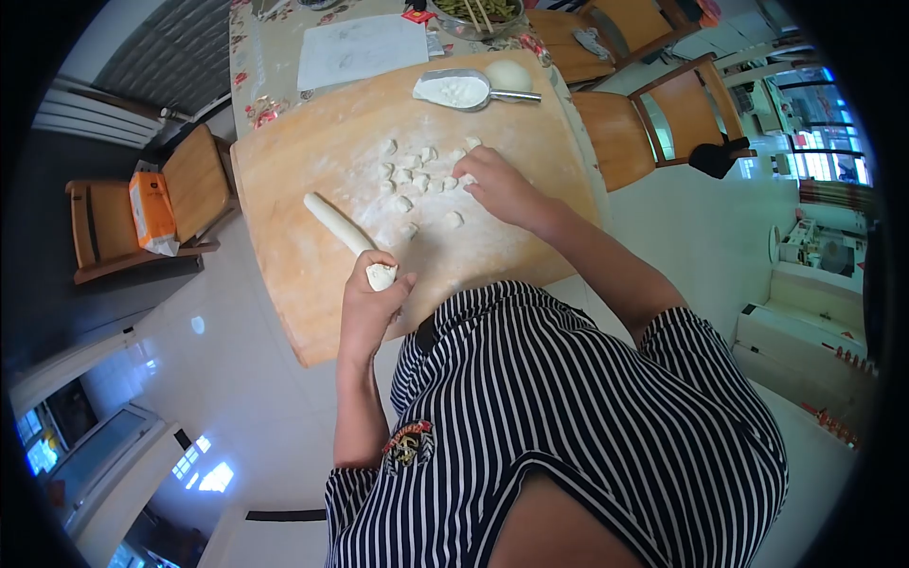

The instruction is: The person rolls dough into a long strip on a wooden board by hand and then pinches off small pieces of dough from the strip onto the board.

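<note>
My left hand (371,295) is wrapped round the near end of a long dough roll (336,222), whose cut end shows between thumb and fingers. The rest of the roll slants away over a floured wooden board (294,170). My right hand (497,185) is over the board at the right of several small dough pieces (421,182); its fingers are pinched at a small dough piece (468,179). One loose dough piece (454,219) lies nearer my body.
At the board's far edge lie a metal scoop of flour (454,90) and a round pale dough ball (509,76). Beyond are a white sheet (365,50) and a bowl of greens with chopsticks (478,14). Wooden chairs (611,123) stand on both sides.
</note>
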Demonstrator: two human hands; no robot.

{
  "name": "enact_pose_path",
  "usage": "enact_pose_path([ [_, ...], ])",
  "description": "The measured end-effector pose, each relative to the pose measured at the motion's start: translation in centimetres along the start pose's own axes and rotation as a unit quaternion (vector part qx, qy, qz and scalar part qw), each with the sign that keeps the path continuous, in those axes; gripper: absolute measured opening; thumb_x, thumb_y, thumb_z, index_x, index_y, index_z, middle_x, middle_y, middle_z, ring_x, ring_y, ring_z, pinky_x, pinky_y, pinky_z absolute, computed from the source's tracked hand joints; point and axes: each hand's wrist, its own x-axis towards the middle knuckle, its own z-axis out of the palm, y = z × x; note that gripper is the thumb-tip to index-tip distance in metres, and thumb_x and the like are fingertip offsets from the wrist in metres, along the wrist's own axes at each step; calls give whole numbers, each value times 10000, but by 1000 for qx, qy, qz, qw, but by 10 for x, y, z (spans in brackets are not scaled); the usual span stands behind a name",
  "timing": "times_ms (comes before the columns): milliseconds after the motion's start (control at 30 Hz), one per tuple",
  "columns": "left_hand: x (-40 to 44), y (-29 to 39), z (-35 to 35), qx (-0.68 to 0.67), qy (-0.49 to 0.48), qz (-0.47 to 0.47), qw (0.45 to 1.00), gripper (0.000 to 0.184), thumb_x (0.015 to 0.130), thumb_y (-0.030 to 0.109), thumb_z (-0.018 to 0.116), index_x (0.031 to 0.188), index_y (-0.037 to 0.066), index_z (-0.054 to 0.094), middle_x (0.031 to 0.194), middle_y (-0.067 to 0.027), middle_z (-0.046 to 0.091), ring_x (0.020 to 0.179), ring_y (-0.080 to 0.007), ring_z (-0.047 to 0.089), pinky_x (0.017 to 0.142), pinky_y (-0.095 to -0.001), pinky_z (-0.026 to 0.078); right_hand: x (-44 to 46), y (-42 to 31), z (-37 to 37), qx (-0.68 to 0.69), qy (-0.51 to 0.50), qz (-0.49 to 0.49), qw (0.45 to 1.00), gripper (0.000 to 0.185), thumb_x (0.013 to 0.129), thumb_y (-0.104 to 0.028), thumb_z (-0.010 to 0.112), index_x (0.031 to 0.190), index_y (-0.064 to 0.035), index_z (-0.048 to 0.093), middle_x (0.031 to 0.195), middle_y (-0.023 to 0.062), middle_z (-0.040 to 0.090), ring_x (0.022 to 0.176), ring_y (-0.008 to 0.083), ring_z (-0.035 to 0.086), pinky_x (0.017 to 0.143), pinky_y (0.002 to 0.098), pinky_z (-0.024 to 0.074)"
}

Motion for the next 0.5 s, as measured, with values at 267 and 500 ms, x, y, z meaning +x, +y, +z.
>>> enact_pose_path([
  [267,8,19,16,36,-66,-2,997,928,853,-14,754,1646,101,285,844,4,596,599,-61,501,495,-225,418,4,-96,3,240,-181,113,947,138,983,-147,641,1079,-49,638,1001,166,695,916,319,672,852,400,535],
  [500,49,-41,13,105,-84,256,957,733,842,21,761,1509,25,457,1115,-95,686,838,-122,658,593,-265,513,-1,-118,29,208,-136,93,964,244,999,-290,617,1048,-52,589,990,183,721,893,351,698,780,420,534],
])
